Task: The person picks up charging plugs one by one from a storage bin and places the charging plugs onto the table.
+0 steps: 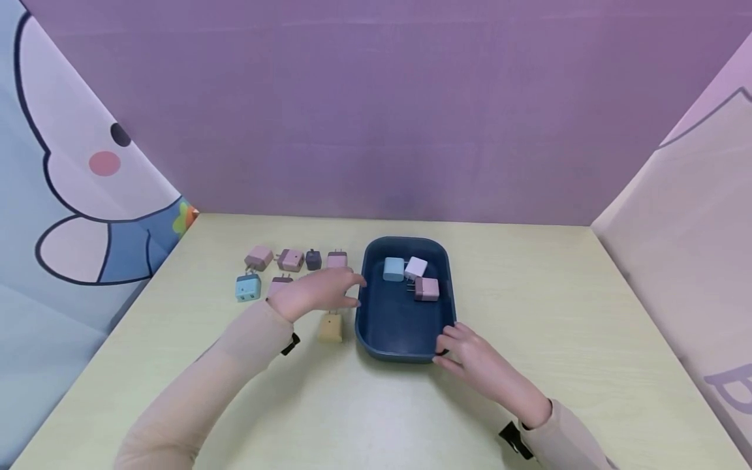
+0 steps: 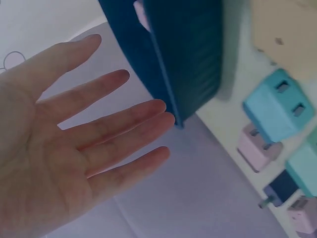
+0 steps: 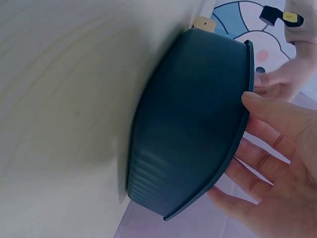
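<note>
A dark blue plastic bin [image 1: 399, 329] stands on the table with a light blue charger plug [image 1: 393, 269], a white charger plug [image 1: 416, 267] and a pink charger plug [image 1: 427, 289] inside. My left hand [image 1: 320, 288] is over the table by the bin's left rim; in the left wrist view its fingers [image 2: 124, 121] are spread and hold nothing. At the near right corner, my right hand [image 1: 472, 359] grips the bin's rim. The right wrist view has its thumb [image 3: 262, 105] on the outer side and the other fingers behind the rim.
Left of the bin lie several charger plugs: pink ones [image 1: 259, 257] [image 1: 290, 260] [image 1: 337, 259], a dark one [image 1: 313, 260], a light blue one [image 1: 248, 287] and a yellow one [image 1: 331, 328]. Another pink plug [image 1: 279, 284] is partly behind my left hand. A purple cloth wall [image 1: 376, 130] rises at the back.
</note>
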A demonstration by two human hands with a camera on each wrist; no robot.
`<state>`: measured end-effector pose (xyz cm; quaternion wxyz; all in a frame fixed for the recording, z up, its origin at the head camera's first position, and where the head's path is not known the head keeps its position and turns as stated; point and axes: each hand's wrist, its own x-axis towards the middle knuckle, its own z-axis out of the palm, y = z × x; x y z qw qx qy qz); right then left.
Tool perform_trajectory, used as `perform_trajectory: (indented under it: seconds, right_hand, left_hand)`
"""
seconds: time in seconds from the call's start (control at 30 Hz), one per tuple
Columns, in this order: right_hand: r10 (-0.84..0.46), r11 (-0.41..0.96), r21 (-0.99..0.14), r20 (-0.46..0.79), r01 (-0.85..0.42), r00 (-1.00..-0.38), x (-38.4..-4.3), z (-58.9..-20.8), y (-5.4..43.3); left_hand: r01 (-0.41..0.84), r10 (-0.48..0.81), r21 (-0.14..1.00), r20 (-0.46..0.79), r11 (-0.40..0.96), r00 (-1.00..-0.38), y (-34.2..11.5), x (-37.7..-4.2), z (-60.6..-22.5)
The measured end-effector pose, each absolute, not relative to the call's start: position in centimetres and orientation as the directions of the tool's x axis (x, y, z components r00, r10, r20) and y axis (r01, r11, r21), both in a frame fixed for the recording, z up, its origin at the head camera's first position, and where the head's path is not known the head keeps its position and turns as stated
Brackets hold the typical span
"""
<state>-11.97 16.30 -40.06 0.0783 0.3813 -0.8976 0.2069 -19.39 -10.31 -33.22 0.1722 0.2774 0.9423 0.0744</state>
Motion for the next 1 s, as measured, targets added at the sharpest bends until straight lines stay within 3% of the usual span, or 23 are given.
perform_trajectory:
  seconds: [0.4,1.0]
  right_hand:
    - [-0.654,0.624,-0.314,0.291,-0.715,-0.698,-11.9,-39.9,16.3]
    - [-0.658,0.602,-0.296,0.341,-0.741,-0.671,-11.9,-40.1,16.3]
  left_hand:
    - [0.517,0.552,0.197,-0.351,0.833,-0.756,-6.9,-20.1,-30.9]
    - [0.568,0.594,0.189,-0.374,0.801,-0.713,-2.6,-21.7,-30.5]
